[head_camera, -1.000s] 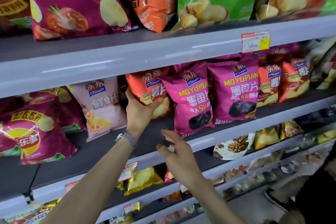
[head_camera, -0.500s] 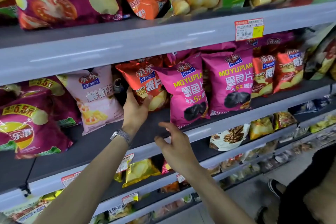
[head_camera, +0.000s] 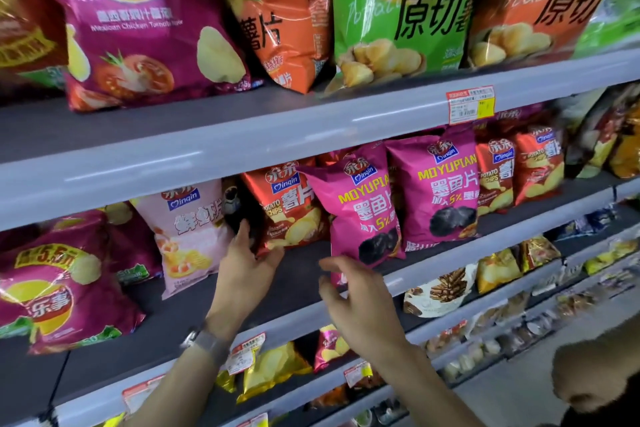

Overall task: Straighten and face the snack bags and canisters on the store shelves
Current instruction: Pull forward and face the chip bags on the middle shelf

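The red Qinqin potato chip bag (head_camera: 291, 208) stands on the middle shelf (head_camera: 298, 277), between a pink shrimp-chip bag (head_camera: 187, 239) and a magenta Moyupian bag (head_camera: 363, 211) that leans across its right edge. The left hand (head_camera: 242, 270) reaches up, its grip closed on the red bag's lower left corner. The right hand (head_camera: 356, 298) hovers by the magenta bag's foot, grip loosely spread, holding nothing. Bare shelf board lies before the bags.

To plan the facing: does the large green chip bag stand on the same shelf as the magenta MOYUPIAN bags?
No, the large green chip bag stands one shelf above the magenta MOYUPIAN bags.
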A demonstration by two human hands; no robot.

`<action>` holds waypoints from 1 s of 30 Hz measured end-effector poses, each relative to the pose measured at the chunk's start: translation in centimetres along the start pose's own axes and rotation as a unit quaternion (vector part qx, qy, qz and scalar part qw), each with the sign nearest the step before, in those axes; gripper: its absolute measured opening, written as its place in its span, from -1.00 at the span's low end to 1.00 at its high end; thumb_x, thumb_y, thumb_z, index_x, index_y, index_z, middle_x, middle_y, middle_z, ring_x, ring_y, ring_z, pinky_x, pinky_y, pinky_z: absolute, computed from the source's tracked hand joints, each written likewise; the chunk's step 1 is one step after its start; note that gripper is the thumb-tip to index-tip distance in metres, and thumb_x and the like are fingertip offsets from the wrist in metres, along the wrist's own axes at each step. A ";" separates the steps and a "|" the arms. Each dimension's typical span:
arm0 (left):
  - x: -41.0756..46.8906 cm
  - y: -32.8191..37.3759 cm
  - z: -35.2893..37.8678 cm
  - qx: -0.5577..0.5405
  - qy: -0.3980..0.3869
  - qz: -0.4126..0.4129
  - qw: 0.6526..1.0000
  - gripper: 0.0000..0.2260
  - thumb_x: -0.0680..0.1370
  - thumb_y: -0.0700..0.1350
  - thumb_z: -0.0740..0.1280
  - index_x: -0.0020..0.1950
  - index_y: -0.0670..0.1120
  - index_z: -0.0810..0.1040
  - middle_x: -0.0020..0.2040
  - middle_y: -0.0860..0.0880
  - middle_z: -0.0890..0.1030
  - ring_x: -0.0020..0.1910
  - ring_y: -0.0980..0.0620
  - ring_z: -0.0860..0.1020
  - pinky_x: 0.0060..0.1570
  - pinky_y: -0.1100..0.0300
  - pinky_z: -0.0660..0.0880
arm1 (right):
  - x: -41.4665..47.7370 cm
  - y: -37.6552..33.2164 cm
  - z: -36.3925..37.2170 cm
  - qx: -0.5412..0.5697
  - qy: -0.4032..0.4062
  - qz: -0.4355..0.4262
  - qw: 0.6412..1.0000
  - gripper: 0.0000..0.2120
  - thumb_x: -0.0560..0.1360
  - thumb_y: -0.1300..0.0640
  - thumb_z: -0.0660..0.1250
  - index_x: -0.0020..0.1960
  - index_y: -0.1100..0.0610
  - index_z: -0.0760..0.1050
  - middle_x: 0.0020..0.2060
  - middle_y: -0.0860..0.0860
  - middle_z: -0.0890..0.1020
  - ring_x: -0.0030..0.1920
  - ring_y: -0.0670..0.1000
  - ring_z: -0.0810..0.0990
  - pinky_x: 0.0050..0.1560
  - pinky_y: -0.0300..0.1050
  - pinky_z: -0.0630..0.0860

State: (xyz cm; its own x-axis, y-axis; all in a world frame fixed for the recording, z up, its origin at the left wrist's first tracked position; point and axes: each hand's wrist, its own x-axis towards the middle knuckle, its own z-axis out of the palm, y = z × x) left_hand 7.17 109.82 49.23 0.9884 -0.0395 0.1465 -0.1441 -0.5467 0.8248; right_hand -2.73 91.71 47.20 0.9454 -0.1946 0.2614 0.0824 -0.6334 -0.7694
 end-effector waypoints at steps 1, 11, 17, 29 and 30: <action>-0.9 -0.1 -0.2 0.002 -0.008 -0.005 1.000 -0.31 0.58 -0.07 0.51 0.66 -0.06 0.31 0.46 -0.05 0.58 0.43 -0.09 0.55 0.40 0.02 0.47 | 0.1 0.0 -0.7 -0.002 0.021 -0.002 1.000 -0.67 0.54 -0.14 0.21 0.23 -0.13 0.58 0.07 -0.26 0.66 0.09 -0.19 0.62 0.10 -0.07 0.58; -2.5 0.8 2.4 0.001 -0.155 0.025 0.988 -0.29 0.57 0.02 0.52 0.66 0.00 0.29 0.49 0.04 0.51 0.37 -0.01 0.54 0.36 0.10 0.46 | 2.1 2.4 -6.6 -0.036 0.209 0.054 0.976 -0.87 0.60 0.06 0.36 0.11 -0.08 0.62 -0.17 -0.20 0.69 -0.23 -0.18 0.61 -0.27 -0.10 0.51; -1.6 3.1 5.2 -0.069 -0.197 0.062 0.976 -0.04 0.47 0.20 0.57 0.71 0.10 0.08 0.50 0.16 0.44 0.42 0.07 0.49 0.44 -0.01 0.48 | 4.2 5.4 -8.6 -0.035 0.273 0.106 0.955 -0.81 0.58 0.06 0.38 0.19 0.00 0.57 0.05 -0.09 0.65 -0.06 -0.07 0.62 -0.13 -0.06 0.52; 1.0 6.2 11.3 -0.204 -0.110 0.042 0.972 0.23 0.09 0.29 0.74 0.61 0.18 0.14 0.46 0.09 0.51 0.41 0.07 0.54 0.46 -0.10 0.48 | 12.5 11.8 -17.3 0.118 0.424 0.137 0.887 -0.77 0.60 0.07 0.38 0.24 -0.06 0.49 0.22 -0.01 0.52 0.18 0.05 0.58 0.29 0.15 0.53; 1.2 6.5 11.6 -0.215 -0.103 0.037 0.970 0.22 0.08 0.25 0.75 0.60 0.14 0.16 0.42 0.09 0.54 0.36 0.09 0.57 0.43 -0.06 0.50 | 13.4 12.5 -18.5 0.136 0.411 0.141 0.890 -0.72 0.58 0.03 0.43 0.26 -0.05 0.48 0.22 -0.03 0.53 0.20 0.03 0.58 0.31 0.11 0.52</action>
State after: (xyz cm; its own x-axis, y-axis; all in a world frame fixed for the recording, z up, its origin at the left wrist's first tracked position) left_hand 7.94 96.49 48.38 0.9567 -0.2564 0.1381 -0.1776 -0.1379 0.9744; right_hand 5.14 67.35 51.85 0.4000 -0.8704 0.2872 0.0576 -0.2888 -0.9556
